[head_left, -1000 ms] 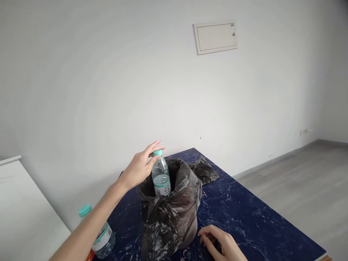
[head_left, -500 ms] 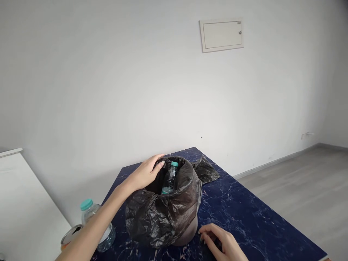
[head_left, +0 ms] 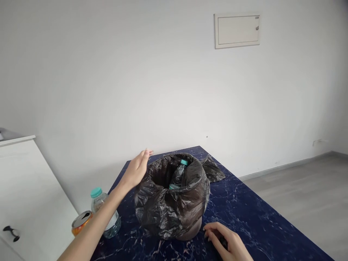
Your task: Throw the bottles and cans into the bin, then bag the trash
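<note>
A trash bin [head_left: 191,232] lined with a black plastic bag [head_left: 165,214] stands on the dark blue marbled table. Inside its mouth leans a clear plastic bottle [head_left: 179,174] with a teal cap. My left hand [head_left: 136,169] hovers at the bin's left rim, fingers stretched out, holding nothing. My right hand [head_left: 227,240] rests on the table just right of the bin's base, loosely bent, with a gap between its fingers. Behind my left forearm are another teal-capped bottle [head_left: 99,199] and an orange drink can [head_left: 81,221], both partly covered by the arm.
A piece of black plastic [head_left: 213,170] lies behind the bin on the blue table [head_left: 244,214]. At the left is a white cabinet [head_left: 32,188] with a black handle [head_left: 11,233]. A white wall [head_left: 163,83] with a panel door [head_left: 237,30] rises beyond.
My left hand has pulled back from the bin's opening to outside its left rim. The bottle in the bin leans further right. The view has shifted left; my right hand stays beside the base.
</note>
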The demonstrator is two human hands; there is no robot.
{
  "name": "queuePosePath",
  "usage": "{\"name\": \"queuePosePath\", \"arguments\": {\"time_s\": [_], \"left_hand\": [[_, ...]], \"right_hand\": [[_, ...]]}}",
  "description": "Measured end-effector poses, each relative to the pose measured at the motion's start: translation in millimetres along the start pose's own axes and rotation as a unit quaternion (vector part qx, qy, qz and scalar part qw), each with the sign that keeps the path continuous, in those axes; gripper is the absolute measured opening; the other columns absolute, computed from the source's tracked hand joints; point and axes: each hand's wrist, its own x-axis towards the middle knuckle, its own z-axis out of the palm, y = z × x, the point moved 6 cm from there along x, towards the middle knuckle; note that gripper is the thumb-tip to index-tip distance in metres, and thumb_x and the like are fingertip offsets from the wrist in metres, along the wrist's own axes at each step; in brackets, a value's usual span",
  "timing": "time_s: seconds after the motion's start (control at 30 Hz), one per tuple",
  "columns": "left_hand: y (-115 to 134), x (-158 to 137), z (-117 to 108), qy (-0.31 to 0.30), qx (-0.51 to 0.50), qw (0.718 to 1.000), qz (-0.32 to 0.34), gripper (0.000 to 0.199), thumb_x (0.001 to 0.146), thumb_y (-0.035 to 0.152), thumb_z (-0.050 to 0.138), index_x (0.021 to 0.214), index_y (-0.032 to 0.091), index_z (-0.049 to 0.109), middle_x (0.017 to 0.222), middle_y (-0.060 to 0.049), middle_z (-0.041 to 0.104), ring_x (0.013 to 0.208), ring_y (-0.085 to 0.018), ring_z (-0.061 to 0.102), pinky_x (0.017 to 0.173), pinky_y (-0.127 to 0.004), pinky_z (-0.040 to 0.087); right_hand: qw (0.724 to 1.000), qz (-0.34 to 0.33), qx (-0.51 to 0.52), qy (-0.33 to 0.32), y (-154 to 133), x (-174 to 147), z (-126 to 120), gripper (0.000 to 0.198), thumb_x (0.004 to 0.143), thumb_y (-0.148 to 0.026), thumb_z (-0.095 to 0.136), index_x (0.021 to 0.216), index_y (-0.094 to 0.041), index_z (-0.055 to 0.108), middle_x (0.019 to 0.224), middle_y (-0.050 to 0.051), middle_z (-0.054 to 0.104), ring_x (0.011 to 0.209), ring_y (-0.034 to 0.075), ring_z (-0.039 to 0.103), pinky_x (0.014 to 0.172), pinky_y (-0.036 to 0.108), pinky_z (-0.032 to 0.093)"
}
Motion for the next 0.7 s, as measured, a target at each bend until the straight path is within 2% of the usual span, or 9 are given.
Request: {"name": "queuePosePath", "arguments": {"time_s": [0.07,0.17,0.23,0.33,0.43,0.5,0.6,0.7], "left_hand": [[-12.7,-9.4,-19.6,0.06,0.04,0.997,-0.013,0.066,0.108,0.062,0.019,0.135,0.021,0.063,0.146,-0.011,0.068,0.14,-0.027,0.06,0.122,-0.045,0.043],[-38.8,-22.7,-51.5,0.12,0.12,0.985,-0.038,0.058,0.1,0.06,0.036,0.13,0.018,0.064,0.142,-0.015,0.068,0.142,-0.034,0.056,0.125,-0.05,0.036],[-63.0,-30.2,-70.3,0.131,0.169,0.974,-0.067,0.058,0.092,0.059,0.046,0.127,0.018,0.065,0.141,-0.018,0.068,0.142,-0.04,0.053,0.125,-0.056,0.034],[-105.3,-41.3,-87.5,0.102,0.213,0.963,-0.13,0.063,0.086,0.066,0.051,0.12,0.016,0.069,0.135,-0.024,0.071,0.133,-0.05,0.059,0.113,-0.066,0.043],[-138.4,-53.8,-86.0,0.033,0.206,0.963,-0.173,0.071,0.077,0.078,0.056,0.111,0.017,0.072,0.126,-0.024,0.077,0.117,-0.048,0.071,0.099,-0.06,0.055],[-146.3,-61.8,-78.6,-0.001,0.186,0.967,-0.176,0.074,0.075,0.08,0.058,0.112,0.018,0.073,0.125,-0.021,0.078,0.116,-0.044,0.073,0.097,-0.054,0.057],[-137.7,-70.1,-67.1,-0.018,0.153,0.976,-0.154,0.072,0.08,0.078,0.055,0.119,0.02,0.071,0.13,-0.017,0.077,0.122,-0.04,0.071,0.098,-0.049,0.057],[-117.5,-73.7,-58.0,-0.019,0.113,0.986,-0.125,0.064,0.086,0.075,0.053,0.12,0.024,0.07,0.13,-0.013,0.077,0.119,-0.036,0.073,0.088,-0.043,0.059]], "right_hand": [[1.0,0.006,-0.002,-0.001,2.6,-0.7,-0.3,0.036,0.106,-0.054,0.051,0.116,-0.027,0.073,0.1,0.005,0.078,0.091,0.021,0.074,0.079,0.025,0.054],[1.0,0.01,0.002,-0.006,4.1,-1.6,-0.1,0.037,0.106,-0.055,0.051,0.119,-0.028,0.073,0.104,0.005,0.079,0.094,0.021,0.075,0.078,0.024,0.055],[1.0,0.004,0.001,-0.002,2.7,-2.1,-0.6,0.036,0.106,-0.054,0.052,0.12,-0.028,0.074,0.103,0.006,0.079,0.093,0.022,0.075,0.077,0.025,0.056],[1.0,-0.006,-0.001,0.011,-0.5,-3.1,-1.8,0.035,0.106,-0.052,0.053,0.118,-0.027,0.075,0.1,0.006,0.08,0.09,0.023,0.076,0.077,0.026,0.057],[1.0,-0.003,-0.001,0.015,-1.2,-4.1,-1.8,0.034,0.105,-0.052,0.054,0.117,-0.028,0.075,0.1,0.006,0.08,0.09,0.023,0.076,0.077,0.025,0.057],[1.0,-0.003,-0.001,0.016,-1.3,-4.7,-1.8,0.033,0.105,-0.051,0.054,0.117,-0.028,0.075,0.101,0.006,0.08,0.092,0.022,0.076,0.079,0.025,0.057],[1.0,0.001,0.0,0.015,-0.7,-4.6,-2.6,0.034,0.105,-0.052,0.054,0.117,-0.028,0.075,0.103,0.006,0.08,0.094,0.023,0.077,0.079,0.025,0.058],[1.0,0.016,0.007,0.005,1.5,-3.8,-2.7,0.035,0.105,-0.055,0.055,0.116,-0.028,0.076,0.103,0.006,0.081,0.094,0.023,0.077,0.078,0.025,0.058]]}}
